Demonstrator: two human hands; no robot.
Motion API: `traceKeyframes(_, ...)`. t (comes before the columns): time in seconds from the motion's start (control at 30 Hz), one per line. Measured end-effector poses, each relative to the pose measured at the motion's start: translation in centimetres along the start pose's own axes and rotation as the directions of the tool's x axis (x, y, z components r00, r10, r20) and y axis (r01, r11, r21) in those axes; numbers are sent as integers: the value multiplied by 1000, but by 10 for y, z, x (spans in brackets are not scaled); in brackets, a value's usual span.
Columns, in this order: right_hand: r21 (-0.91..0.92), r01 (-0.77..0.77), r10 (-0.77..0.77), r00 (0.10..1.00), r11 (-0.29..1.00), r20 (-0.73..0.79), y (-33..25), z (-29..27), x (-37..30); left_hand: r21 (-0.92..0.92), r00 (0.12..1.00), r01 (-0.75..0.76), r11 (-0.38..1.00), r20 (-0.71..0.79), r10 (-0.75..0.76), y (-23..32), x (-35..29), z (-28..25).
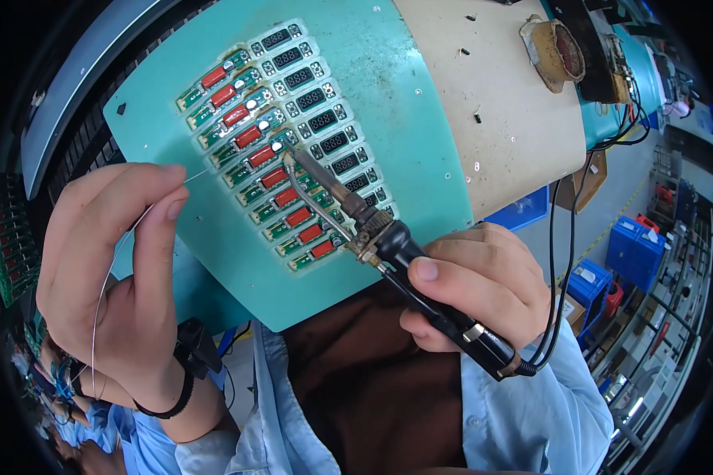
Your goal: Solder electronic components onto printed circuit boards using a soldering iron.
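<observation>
My right hand [475,281] grips the black handle of a soldering iron [372,233]; its metal tip rests on a panel of small green circuit boards [289,146] with red parts and black displays. The panel lies on a teal work plate [388,95]. My left hand [115,269] pinches a thin solder wire [123,245] between thumb and fingers; the wire's end points toward the boards near the iron's tip. A black band circles my left wrist.
A beige board [515,119] lies right of the teal plate, with a worn iron stand [554,51] at its top. Black cables [566,253] trail from the iron. Blue bins [634,249] stand on the floor to the right. Green racks sit at far left.
</observation>
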State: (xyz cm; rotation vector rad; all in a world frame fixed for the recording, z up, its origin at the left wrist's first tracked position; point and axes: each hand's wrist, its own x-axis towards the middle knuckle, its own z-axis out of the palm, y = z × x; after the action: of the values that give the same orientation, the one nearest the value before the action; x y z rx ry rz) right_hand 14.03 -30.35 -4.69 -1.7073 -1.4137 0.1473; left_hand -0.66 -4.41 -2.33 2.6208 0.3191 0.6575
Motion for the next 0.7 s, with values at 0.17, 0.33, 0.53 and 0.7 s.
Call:
traceKeyframes(0.17,2,9,-9,1000,1000,-23,5,5,-1,-41,1000,7,999,18,-6,-2,0,3)
traceKeyframes(0.33,-1,16,-16,1000,1000,-11,6,5,1,-74,997,52,996,52,-48,-3,0,3)
traceKeyframes(0.53,-3,31,-31,999,1000,-13,6,7,2,-61,996,44,997,75,-40,-4,2,2)
traceKeyframes(0.7,-12,29,-30,999,999,-25,7,7,1,-79,996,28,996,86,-21,-6,3,8)
